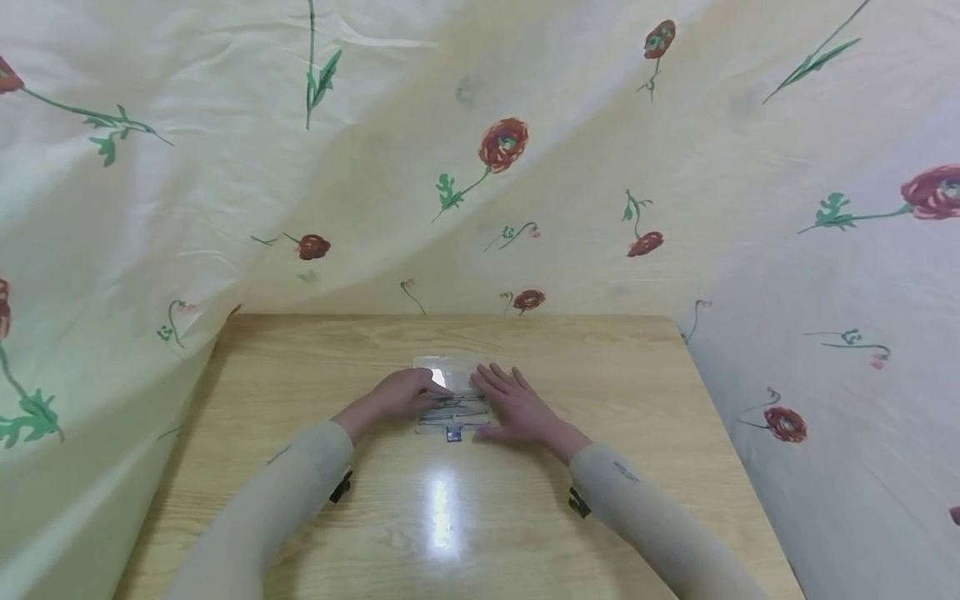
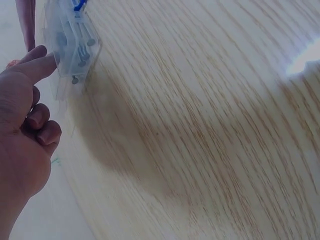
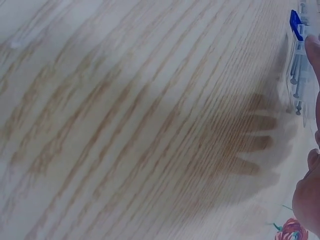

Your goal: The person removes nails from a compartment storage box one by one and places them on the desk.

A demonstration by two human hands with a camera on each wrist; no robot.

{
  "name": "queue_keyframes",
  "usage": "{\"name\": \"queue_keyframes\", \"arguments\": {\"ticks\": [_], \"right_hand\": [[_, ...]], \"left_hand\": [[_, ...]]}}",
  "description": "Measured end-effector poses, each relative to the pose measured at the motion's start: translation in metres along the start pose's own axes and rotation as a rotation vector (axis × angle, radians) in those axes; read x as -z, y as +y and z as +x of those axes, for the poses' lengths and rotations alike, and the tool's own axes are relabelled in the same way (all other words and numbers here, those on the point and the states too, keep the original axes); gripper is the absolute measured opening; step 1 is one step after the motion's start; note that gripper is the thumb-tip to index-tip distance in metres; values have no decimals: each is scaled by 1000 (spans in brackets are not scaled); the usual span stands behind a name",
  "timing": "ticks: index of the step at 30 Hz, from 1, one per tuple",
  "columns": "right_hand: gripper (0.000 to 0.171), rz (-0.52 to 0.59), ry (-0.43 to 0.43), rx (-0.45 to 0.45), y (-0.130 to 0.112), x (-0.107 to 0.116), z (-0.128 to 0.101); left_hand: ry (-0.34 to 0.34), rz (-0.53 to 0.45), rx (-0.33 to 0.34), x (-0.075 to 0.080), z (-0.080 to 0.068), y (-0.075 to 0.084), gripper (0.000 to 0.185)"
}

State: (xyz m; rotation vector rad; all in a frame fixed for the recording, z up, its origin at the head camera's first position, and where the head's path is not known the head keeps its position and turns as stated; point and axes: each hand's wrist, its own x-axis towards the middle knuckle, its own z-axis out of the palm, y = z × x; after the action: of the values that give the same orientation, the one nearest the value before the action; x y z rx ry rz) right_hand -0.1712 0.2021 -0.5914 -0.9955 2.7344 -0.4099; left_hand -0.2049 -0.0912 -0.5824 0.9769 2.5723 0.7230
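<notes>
Lying between the two hands on the wooden table is a clear plastic box, shallow and see-through, with a small blue clasp on its near edge. Inside it, grey metal pieces that look like screws or nails lie in rows; the left wrist view shows their round heads through the wall.

On its left, the left hand touches the box's side with thumb and a straight forefinger, the other fingers curled into the palm.

On its right, the right hand lies flat, fingers straight and spread, their tips on the box's top.

No writing can be read on the box. Flowered cloth hangs beyond the hands.
</notes>
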Motion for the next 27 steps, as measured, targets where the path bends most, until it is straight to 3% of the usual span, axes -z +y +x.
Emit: {"name": "queue_keyframes", "arguments": {"ticks": [11, 22, 27], "right_hand": [[105, 8, -3, 10, 0, -5, 3], [106, 27, 10, 5, -1, -9, 2], [105, 43, -4, -11, -2, -9, 2]], "left_hand": [[-55, 83, -26, -1, 3, -4, 34], [-68, 94, 6, -3, 1, -4, 35], [-68, 121, -27, -1, 2, -5, 32]]}}
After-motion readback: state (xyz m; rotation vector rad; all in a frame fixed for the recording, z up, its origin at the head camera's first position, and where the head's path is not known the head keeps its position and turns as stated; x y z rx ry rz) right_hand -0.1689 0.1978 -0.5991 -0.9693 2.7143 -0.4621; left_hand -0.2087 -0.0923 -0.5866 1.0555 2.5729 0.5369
